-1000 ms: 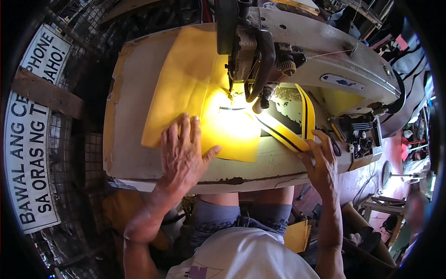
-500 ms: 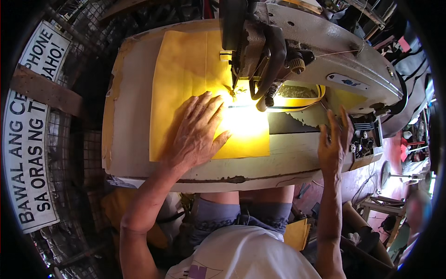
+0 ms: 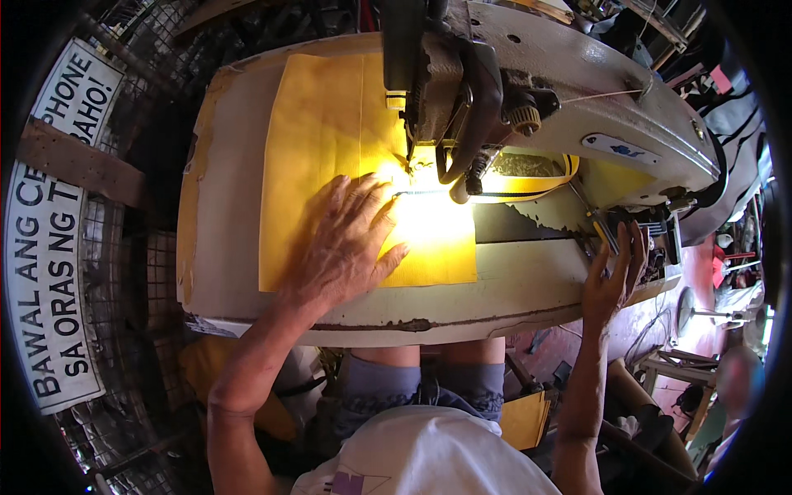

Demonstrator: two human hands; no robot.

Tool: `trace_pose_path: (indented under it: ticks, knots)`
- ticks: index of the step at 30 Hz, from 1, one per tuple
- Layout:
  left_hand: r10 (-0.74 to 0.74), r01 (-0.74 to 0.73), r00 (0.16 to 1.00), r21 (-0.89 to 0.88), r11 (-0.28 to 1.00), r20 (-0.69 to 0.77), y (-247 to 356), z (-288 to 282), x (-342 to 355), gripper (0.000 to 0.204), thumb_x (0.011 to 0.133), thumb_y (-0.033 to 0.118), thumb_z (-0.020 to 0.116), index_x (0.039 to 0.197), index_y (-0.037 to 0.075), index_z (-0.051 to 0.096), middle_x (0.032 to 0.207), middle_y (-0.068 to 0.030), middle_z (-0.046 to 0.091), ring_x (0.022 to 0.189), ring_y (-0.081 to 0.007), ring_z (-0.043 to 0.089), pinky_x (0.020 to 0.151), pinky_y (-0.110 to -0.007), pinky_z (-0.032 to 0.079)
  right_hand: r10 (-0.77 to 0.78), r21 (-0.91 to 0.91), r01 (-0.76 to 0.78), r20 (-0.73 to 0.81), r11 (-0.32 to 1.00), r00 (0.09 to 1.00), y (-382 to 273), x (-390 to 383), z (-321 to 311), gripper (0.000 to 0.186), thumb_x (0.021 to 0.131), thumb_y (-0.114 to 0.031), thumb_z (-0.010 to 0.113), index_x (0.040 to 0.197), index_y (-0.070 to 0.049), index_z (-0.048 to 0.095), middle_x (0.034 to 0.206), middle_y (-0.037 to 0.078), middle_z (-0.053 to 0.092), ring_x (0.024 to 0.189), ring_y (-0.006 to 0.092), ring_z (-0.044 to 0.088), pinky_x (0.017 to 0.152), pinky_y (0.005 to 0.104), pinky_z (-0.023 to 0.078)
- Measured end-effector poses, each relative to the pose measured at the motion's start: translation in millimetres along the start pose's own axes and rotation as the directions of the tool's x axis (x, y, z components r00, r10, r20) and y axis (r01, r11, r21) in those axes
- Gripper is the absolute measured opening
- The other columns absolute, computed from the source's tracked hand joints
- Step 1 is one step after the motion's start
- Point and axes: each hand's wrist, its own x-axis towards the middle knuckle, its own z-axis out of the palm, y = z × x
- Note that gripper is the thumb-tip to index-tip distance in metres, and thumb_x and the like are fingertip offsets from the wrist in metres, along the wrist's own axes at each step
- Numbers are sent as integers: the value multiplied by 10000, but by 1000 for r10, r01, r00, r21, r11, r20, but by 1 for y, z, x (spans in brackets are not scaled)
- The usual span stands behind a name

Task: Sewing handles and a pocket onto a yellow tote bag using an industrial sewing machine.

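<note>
My left hand (image 3: 338,252) lies with fingers outstretched on a yellow fabric panel (image 3: 301,124), just left of the sewing machine's needle area (image 3: 412,161), where the lamp glares. A yellow tape with a dark centre stripe (image 3: 536,186) runs from the glare beneath the machine head and loops to the right. My right hand (image 3: 615,268) has its fingers apart at the right of the bed, over a yellow-handled tool (image 3: 598,223); whether it touches the tool I cannot tell.
The worn machine table (image 3: 223,181) has a chipped front edge. The machine arm (image 3: 594,115) arches over its right half, with metal fittings at the right end. A mesh wall with a white sign (image 3: 45,289) is at left. A stand fan (image 3: 693,313) and yellow sheets (image 3: 524,421) are lower right.
My right hand has let go of the striped tape and moved right to the tool. The panel has straightened, my left hand further up it than a second ago, and the tape's loop lies flatter.
</note>
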Motion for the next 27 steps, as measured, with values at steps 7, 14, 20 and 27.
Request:
trace_pose_path:
  ticks: [7, 14, 20, 27]
  knots:
    - [-11, 10, 998, 25, 1000, 57, 9, 0, 13, 536, 871, 370, 701, 1300, 60, 618, 1244, -230, 537, 1239, -407, 485, 1135, -558, 304, -77, -24, 76, -8, 997, 997, -29, 13, -10, 329, 949, -15, 608, 1274, -37, 658, 1397, 153, 567, 1339, 378, 489, 1101, 486, 404]
    - [32, -29, 997, -38, 999, 76, -1, -2, 9, 458, 900, 376, 689, 1207, 39, 643, 1325, -210, 510, 1301, -391, 427, 1152, -600, 266, -121, 471, 80, 57, 878, 991, -147, 50, -25, 293, 794, -78, 795, 1047, -3, 669, 973, 161, 651, 833, 319, 641, 703, 392, 522]
    - [35, -36, 999, -87, 996, -11, -17, -1, 7, 495, 855, 319, 737, 1202, -18, 633, 1271, -189, 558, 1293, -319, 480, 1181, -531, 270, -105, 457, 88, 12, 885, 994, -195, 77, -19, 169, 807, -57, 784, 922, -24, 665, 832, 112, 621, 703, 254, 596, 628, 349, 475]
    - [-48, 49, 999, -115, 992, 13, -10, 0, 2, 493, 822, 169, 736, 1234, -53, 583, 1346, -207, 526, 1327, -325, 487, 1199, -521, 283, -48, 452, 23, 43, 892, 998, -202, 72, -22, 148, 807, 23, 771, 922, -44, 705, 851, 64, 663, 694, 179, 564, 640, 314, 456]
